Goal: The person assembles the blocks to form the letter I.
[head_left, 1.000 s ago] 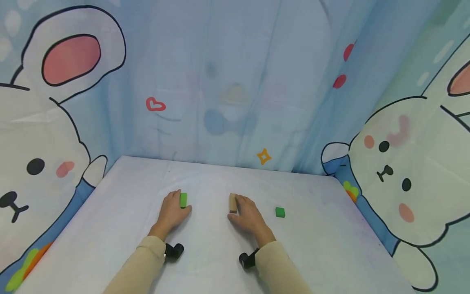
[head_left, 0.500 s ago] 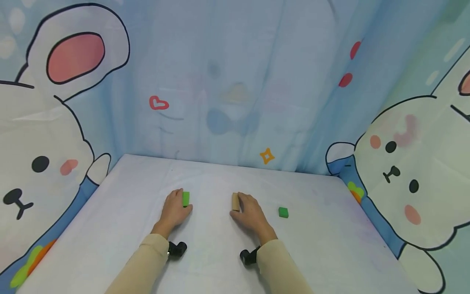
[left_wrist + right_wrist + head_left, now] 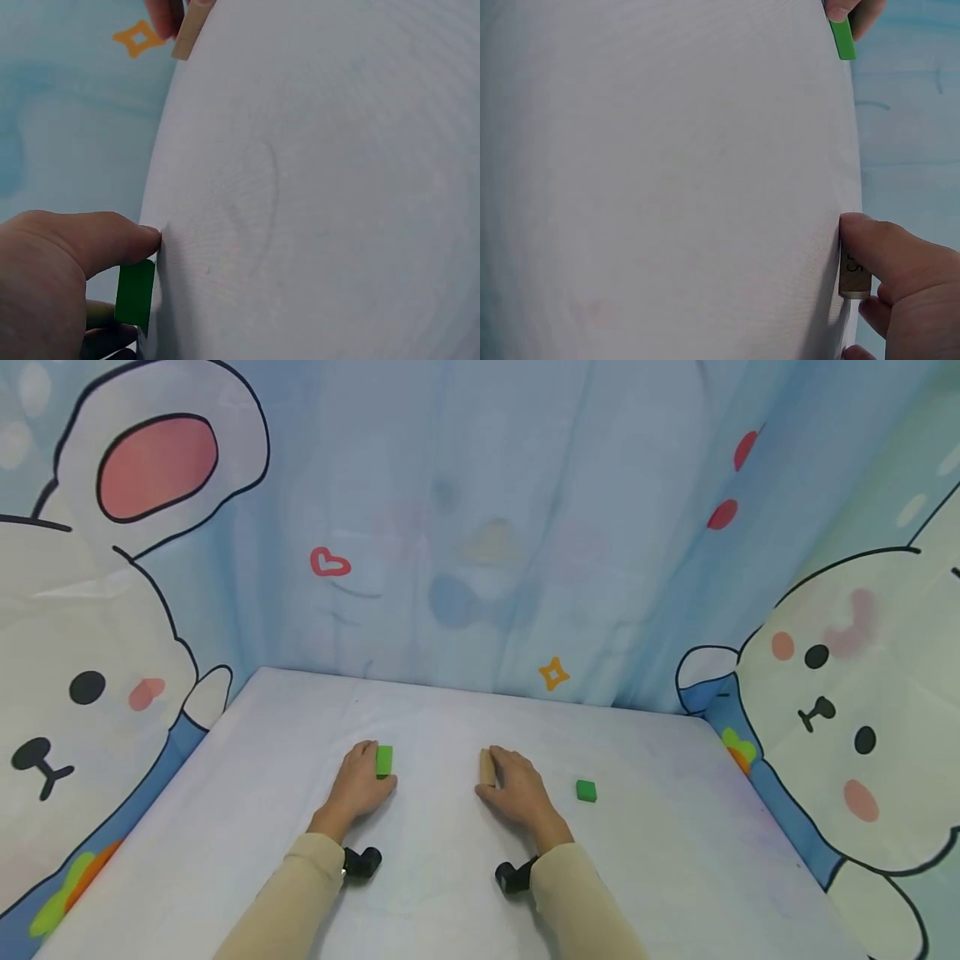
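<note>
My left hand [image 3: 358, 783] holds a bright green block [image 3: 384, 762] on the white table, toward its left-middle. In the left wrist view, the thumb is at one end of that block and curled fingers are at the other. To the right, my right hand [image 3: 522, 793] grips a light wooden block [image 3: 487, 768] by its ends, thumb at the near one. Dark printed marks on the wooden block show in the right wrist view, partly covered by the thumb. A smaller, darker green block [image 3: 587, 791] lies apart, right of my right hand.
A white cloth covers the table [image 3: 442, 877]. Behind it hangs a blue curtain [image 3: 405, 485] printed with rabbits, a heart and a star. Small black cameras [image 3: 363, 863] are strapped at both wrists.
The head view has shifted slightly. My right thumb has moved in onto the wooden block's near end, and that block has turned a little. The left hand keeps its hold on the green block.
</note>
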Action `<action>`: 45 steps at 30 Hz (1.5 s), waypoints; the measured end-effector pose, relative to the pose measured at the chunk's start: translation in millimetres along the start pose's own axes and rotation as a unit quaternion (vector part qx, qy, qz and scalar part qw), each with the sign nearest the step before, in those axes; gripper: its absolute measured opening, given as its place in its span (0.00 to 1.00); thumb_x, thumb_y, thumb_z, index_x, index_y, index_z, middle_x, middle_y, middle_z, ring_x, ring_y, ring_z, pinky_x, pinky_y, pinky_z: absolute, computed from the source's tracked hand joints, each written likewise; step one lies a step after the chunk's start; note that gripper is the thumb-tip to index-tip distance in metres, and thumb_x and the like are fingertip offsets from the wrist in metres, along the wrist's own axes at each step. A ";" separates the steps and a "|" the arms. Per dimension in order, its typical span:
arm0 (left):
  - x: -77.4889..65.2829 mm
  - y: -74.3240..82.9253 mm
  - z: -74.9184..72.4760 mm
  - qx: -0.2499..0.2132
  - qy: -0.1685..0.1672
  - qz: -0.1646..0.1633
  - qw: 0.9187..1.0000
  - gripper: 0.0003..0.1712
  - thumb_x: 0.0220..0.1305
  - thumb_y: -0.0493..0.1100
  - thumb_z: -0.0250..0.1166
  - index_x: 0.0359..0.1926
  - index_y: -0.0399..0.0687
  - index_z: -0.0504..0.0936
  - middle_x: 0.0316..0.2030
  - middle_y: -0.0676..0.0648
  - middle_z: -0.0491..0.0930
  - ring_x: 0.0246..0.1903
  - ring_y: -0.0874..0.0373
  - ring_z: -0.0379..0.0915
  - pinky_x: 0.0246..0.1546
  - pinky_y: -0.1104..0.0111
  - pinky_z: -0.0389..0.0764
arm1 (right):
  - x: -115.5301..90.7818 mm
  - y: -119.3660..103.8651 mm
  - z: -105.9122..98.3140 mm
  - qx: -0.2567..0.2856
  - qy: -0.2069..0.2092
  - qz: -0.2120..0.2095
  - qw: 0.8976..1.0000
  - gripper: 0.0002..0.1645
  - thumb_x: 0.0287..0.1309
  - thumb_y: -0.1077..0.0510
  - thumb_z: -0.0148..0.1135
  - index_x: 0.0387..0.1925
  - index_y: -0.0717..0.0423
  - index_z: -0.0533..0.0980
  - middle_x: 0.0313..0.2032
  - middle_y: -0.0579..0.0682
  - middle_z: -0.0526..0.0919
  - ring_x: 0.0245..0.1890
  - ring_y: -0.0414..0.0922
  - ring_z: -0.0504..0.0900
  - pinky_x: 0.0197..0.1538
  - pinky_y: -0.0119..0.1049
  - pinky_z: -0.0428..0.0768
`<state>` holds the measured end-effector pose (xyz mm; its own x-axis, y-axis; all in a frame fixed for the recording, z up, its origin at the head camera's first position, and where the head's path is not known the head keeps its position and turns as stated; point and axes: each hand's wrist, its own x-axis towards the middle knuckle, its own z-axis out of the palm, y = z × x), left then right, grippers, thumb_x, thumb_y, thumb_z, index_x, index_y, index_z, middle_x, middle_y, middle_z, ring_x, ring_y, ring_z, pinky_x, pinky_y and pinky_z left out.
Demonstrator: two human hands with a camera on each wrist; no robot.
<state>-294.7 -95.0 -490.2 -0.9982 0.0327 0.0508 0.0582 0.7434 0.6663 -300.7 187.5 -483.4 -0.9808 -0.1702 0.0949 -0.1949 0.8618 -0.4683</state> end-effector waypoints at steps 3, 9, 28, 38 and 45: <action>0.5 0.5 -2.4 -0.002 -0.002 0.001 1.000 0.42 0.67 0.43 0.64 0.75 0.26 0.60 0.74 0.29 0.60 0.67 0.35 0.64 0.65 0.44 0.71 | 1.3 0.2 -0.1 -0.002 0.004 -0.006 1.000 0.44 0.61 0.50 0.73 0.74 0.61 0.67 0.73 0.59 0.71 0.74 0.62 0.67 0.76 0.57 0.64; 2.1 -1.4 -3.4 -0.003 -0.003 0.001 1.000 0.42 0.67 0.44 0.67 0.74 0.28 0.62 0.73 0.29 0.62 0.67 0.36 0.65 0.65 0.45 0.72 | 2.2 2.3 1.8 -0.001 0.002 0.001 1.000 0.45 0.61 0.49 0.73 0.74 0.60 0.67 0.73 0.58 0.71 0.75 0.60 0.67 0.76 0.56 0.64; -2.4 -0.2 -4.6 -0.040 -0.008 -0.001 0.999 0.41 0.66 0.48 0.70 0.72 0.31 0.65 0.72 0.31 0.64 0.69 0.37 0.64 0.69 0.46 0.68 | 2.8 3.9 3.3 0.017 -0.001 0.011 1.000 0.46 0.61 0.48 0.74 0.75 0.60 0.66 0.73 0.59 0.70 0.75 0.61 0.66 0.77 0.57 0.63; -8.3 3.5 -5.0 -0.068 -0.011 -0.013 0.998 0.42 0.66 0.52 0.71 0.72 0.34 0.66 0.69 0.33 0.70 0.67 0.38 0.67 0.68 0.45 0.71 | 4.0 3.3 -0.4 0.017 -0.008 0.012 1.000 0.47 0.61 0.49 0.74 0.75 0.60 0.65 0.74 0.60 0.69 0.75 0.62 0.65 0.77 0.58 0.62; -16.4 11.0 -5.6 -0.059 -0.025 -0.011 0.998 0.41 0.65 0.52 0.71 0.71 0.35 0.68 0.64 0.34 0.74 0.61 0.41 0.72 0.61 0.47 0.75 | 5.3 4.8 2.1 0.011 -0.013 0.019 1.000 0.47 0.61 0.48 0.74 0.75 0.60 0.65 0.74 0.60 0.69 0.75 0.62 0.65 0.77 0.58 0.62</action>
<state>-277.6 -91.1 -479.5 -0.9986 0.0525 0.0008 0.0353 0.6607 0.7498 -306.9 189.8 -486.9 -0.9873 -0.1494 0.0536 -0.1564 0.8576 -0.4900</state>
